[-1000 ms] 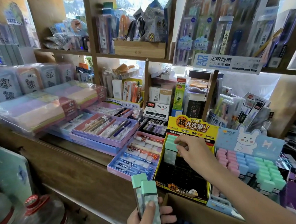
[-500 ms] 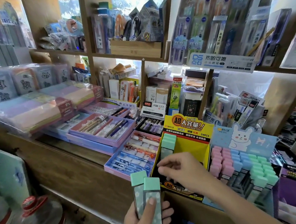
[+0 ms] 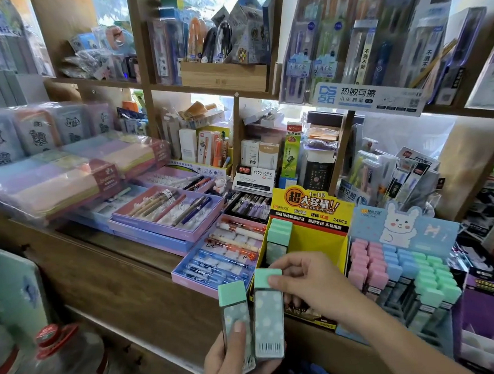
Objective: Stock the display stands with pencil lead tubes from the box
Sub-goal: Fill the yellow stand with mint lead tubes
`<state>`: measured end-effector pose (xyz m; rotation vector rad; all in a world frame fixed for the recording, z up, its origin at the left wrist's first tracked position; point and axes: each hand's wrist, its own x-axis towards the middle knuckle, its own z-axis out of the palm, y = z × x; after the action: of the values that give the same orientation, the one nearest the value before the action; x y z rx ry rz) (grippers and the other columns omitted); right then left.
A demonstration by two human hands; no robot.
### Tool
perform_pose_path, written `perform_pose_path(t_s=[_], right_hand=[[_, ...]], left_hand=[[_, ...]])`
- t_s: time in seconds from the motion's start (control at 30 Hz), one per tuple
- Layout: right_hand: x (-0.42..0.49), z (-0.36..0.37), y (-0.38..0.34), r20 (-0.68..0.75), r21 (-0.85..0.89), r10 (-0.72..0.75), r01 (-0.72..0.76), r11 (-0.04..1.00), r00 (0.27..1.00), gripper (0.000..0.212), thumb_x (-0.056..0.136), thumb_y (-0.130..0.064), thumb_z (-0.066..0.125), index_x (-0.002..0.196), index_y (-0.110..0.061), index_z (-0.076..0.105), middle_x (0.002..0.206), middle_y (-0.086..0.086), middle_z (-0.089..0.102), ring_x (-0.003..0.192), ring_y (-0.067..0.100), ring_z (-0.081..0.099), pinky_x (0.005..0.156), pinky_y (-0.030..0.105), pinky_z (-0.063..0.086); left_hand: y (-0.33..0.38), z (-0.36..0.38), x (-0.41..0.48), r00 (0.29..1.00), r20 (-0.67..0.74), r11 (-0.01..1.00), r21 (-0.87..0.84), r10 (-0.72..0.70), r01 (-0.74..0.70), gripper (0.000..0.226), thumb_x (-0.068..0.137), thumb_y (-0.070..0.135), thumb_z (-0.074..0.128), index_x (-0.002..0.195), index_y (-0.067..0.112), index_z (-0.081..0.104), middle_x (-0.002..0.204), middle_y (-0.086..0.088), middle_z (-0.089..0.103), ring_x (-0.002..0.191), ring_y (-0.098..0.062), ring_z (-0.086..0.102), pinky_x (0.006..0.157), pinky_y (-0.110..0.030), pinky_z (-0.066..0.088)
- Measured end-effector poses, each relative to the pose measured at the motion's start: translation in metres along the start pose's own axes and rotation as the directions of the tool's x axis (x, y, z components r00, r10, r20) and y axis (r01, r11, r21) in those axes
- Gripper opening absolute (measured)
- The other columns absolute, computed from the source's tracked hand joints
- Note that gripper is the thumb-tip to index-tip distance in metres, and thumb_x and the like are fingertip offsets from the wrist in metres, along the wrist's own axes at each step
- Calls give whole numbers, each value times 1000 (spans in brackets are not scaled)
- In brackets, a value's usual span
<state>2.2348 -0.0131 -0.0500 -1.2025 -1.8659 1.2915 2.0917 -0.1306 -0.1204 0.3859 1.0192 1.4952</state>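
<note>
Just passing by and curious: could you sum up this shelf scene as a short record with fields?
Left hand: holds two mint-capped lead tubes upright
Right hand: pinches the right tube by its cap
Yellow display stand: few mint tubes at back left, rest looks unfilled
Bunny display stand: right of yellow one, rows of pink, blue, green tubes

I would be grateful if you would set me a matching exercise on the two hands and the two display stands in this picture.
Things:
1. left hand
2. right hand
3. yellow display stand
4. bunny display stand

States:
A. full of pink, blue and green tubes
B. grips two mint-capped tubes
C. pinches the cap of one held tube
D. has only a few stocked tubes, at its back left

Pairs: 1-B, 2-C, 3-D, 4-A
</note>
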Motion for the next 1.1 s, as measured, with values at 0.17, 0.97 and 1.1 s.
perform_pose_path(t_s=[0.17, 0.97, 1.1], right_hand=[[15, -24, -9, -260, -81, -125, 107, 991, 957, 13, 91, -16, 76, 100, -21, 69, 76, -2, 76, 58, 9, 68, 56, 21, 55], [42, -20, 0, -270, -406, -296, 171, 898, 916, 16, 94, -17, 71, 106, -26, 66, 86, -2, 67, 78, 15, 68, 78, 38, 60], [44, -16, 4, -248, -501, -329, 170, 848, 911, 13, 98, -15, 65, 106, -26, 65, 85, -7, 65, 77, 12, 68, 76, 38, 60]], left_hand=[[0, -2, 1, 998, 55, 998, 61, -9, 6, 40, 100, 27, 54, 98, -10, 70, 87, -30, 75, 72, -39, 76, 65, -42, 62], [4, -3, 3, 999, 39, 993, 117, -2, -3, 35, 101, 14, 53, 91, -13, 72, 78, -36, 69, 56, -36, 64, 47, -36, 55], [2, -5, 4, 999, 49, 992, 122, 14, -20, 35, 100, 15, 54, 89, -12, 74, 78, -36, 69, 56, -36, 64, 48, -36, 54]])
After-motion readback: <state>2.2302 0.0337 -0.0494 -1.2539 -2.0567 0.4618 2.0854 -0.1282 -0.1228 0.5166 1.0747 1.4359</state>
